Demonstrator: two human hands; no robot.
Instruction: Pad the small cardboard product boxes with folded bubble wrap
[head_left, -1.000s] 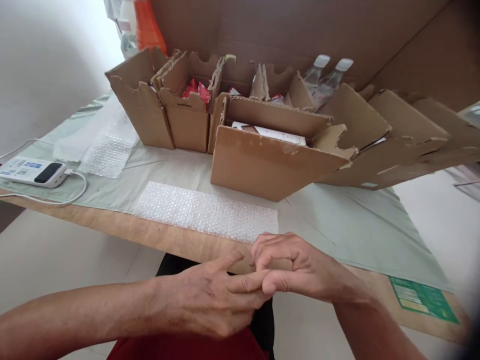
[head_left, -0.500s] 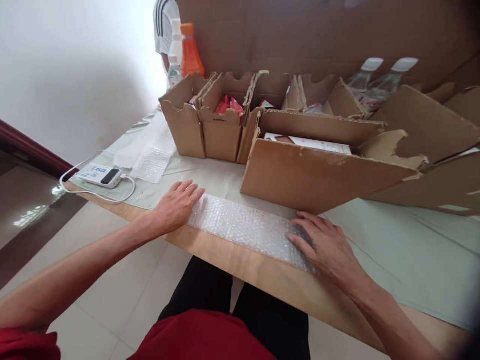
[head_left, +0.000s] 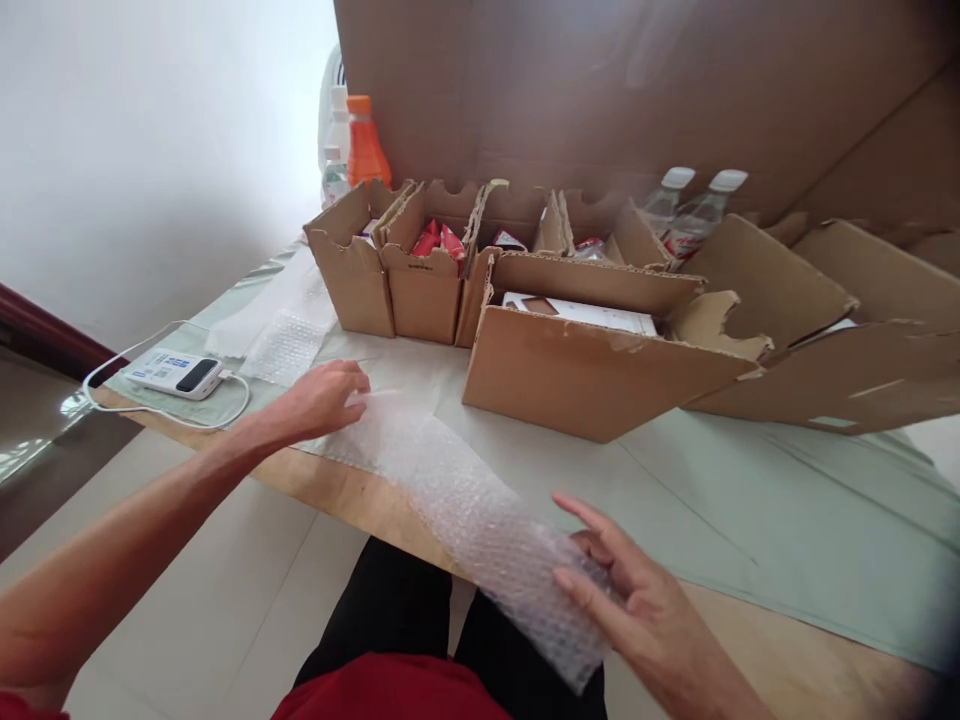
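A long strip of clear bubble wrap (head_left: 457, 500) runs slantwise across the worktop's (head_left: 750, 500) near edge, its far end pinched by the left hand (head_left: 319, 400), its near end overhanging that edge, gripped by the right hand (head_left: 630, 600).

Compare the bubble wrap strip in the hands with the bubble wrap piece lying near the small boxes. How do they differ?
The bubble wrap strip is long and narrow; the bubble wrap piece looks shorter and squarer. The strip is gripped at its ends by the left hand and right hand and lifted past the table edge; the piece lies flat, untouched. Both are clear and bubbled.
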